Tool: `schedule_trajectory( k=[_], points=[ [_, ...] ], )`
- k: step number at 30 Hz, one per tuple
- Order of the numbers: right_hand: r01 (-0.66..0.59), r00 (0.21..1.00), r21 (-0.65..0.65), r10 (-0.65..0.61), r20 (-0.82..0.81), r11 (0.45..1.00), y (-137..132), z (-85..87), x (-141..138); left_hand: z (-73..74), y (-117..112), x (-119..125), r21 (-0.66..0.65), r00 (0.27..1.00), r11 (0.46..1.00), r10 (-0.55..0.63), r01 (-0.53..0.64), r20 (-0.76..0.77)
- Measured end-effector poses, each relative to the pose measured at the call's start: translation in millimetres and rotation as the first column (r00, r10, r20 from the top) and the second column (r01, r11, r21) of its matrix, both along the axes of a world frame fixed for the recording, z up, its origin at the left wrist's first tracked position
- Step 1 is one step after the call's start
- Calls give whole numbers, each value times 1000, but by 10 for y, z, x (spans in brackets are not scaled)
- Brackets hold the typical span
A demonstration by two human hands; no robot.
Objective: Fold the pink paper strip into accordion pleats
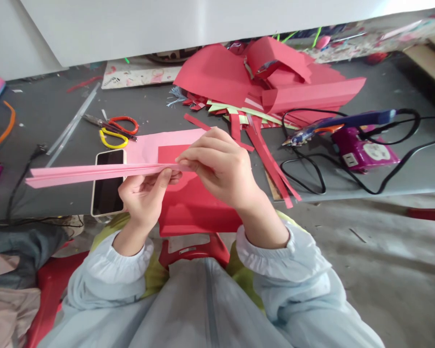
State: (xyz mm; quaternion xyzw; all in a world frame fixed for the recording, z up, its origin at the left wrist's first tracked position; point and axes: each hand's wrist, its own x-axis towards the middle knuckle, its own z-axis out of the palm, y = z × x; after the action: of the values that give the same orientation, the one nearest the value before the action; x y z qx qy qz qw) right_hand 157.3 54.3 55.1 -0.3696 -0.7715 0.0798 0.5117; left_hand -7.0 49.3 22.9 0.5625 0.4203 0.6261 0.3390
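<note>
A long folded strip of pink paper [76, 175] is held up level in front of me, its layers fanning apart at the left end. My left hand [145, 193] grips it from below, thumb pressed against its side. At the right end, the fingers of my right hand [221, 166] pinch the folded paper from above. Under my hands lie a red paper sheet [192, 193], bent down over the table's front edge, and a flat pink sheet [148, 145]. A phone with a pale case [108, 193] lies just left of my left hand.
Scissors with red and yellow handles [121, 130] lie behind the phone. Cut red paper [217, 72] and strips [264, 154] are piled at the back. On the right are a blue glue gun [348, 121], its black cord and a purple box [366, 150]. A white panel [203, 24] hangs above.
</note>
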Motion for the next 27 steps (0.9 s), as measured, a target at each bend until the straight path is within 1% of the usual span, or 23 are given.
schedule_trajectory(
  k=[3,6,10,14,16,19,23,27],
  points=[
    [-56,997,-30,54,-51,998,3,15,51,10,6,0,9,1000,1000,-14,14,22],
    [-29,999,-14,29,-33,999,6,27,67,9,11,1,14,998,999,-42,41,38],
    [-5,1000,57,3,30,998,4,15,6,-12,9,3,6,997,997,-77,77,27],
    [45,998,121,-49,33,992,4,-11,-48,-30,7,5,1,996,996,-88,88,8],
    [31,999,105,-35,38,994,7,-9,-23,-23,15,1,-2,996,996,-86,86,6],
    [5,998,40,-7,64,999,13,13,73,2,39,-15,15,999,999,-47,47,22],
    [41,996,3,-41,85,999,14,30,180,21,77,-40,60,996,998,-22,17,82],
    [55,994,-26,-52,92,998,11,24,180,-4,89,-41,78,995,997,-10,2,103]
  ],
)
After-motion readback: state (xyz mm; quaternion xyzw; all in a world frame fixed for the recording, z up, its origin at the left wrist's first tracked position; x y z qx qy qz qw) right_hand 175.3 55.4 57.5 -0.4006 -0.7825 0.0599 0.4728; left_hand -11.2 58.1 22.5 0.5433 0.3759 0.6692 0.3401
